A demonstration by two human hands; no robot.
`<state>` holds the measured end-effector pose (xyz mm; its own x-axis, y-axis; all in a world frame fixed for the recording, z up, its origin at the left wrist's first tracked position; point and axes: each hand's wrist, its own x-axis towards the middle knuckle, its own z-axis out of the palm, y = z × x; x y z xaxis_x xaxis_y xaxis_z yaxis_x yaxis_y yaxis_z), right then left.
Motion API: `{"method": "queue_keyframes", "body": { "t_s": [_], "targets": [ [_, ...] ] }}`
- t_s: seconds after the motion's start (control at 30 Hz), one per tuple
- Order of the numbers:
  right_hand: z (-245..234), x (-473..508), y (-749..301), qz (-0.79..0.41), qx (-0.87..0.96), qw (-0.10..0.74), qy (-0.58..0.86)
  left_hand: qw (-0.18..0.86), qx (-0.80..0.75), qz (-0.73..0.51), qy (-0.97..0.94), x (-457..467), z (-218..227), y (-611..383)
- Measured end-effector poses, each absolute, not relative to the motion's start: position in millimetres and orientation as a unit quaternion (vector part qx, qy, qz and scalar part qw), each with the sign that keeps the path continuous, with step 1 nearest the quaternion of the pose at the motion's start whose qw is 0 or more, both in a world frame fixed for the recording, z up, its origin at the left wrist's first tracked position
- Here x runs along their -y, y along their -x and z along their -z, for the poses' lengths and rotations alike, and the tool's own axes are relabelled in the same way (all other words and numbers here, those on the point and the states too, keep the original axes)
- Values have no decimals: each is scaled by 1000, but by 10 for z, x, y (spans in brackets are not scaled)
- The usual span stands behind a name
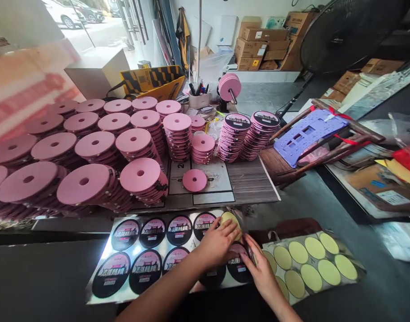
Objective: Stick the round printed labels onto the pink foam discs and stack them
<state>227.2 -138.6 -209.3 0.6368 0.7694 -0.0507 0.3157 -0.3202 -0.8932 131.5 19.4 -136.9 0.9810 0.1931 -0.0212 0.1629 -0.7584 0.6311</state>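
Observation:
A silvery sheet of round labels (193, 239) lies in front of me, its labels black and pink with white writing. At its far right corner is a pale yellow disc (227, 216). My left hand (219, 241) lies over this disc, fingers stretched across it; its thumb is partly hidden. My right hand (260, 264) is at the sheet's right edge, with thumb and fingers apart beside the near right label (238, 267). Part of the sheet is covered by my hands and left forearm. To the right, a second sheet (312, 255) bears several pale yellow discs.
Stacks of pink discs with centre holes (84, 179) crowd the table's left. Two stacks topped with black labels (237, 121) stand right of centre. A single pink disc (194, 180) lies nearer. Beyond are a pen holder (198, 99), a chair (309, 134) and a fan (339, 40).

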Motion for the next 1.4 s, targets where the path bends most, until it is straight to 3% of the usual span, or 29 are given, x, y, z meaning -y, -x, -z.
{"method": "queue_keyframes", "body": {
  "t_s": [0.2,0.5,0.97,1.1,1.2,1.3,1.4],
  "targets": [
    [2046,1336,-2212,-229,333,468,786,319,-105,-21,-942,-174,1487,-1285],
    [1822,1289,-2138,-104,334,475,807,320,-104,-20,-941,-157,1488,-1264],
    [1806,1373,-2146,18,459,359,812,353,-118,-36,-928,-145,1451,-1226],
    [1569,1515,-2186,53,542,344,765,408,-131,-26,-903,-167,1343,-1210],
    [1153,1561,-2314,39,624,385,679,478,-149,-40,-865,-182,1293,-1191],
    [747,1227,-2540,-60,556,472,682,542,-226,-144,-796,-267,1239,-1178],
    [628,455,-2772,-227,349,573,706,454,-399,-310,-734,-519,1136,-1194]
  ]
}}
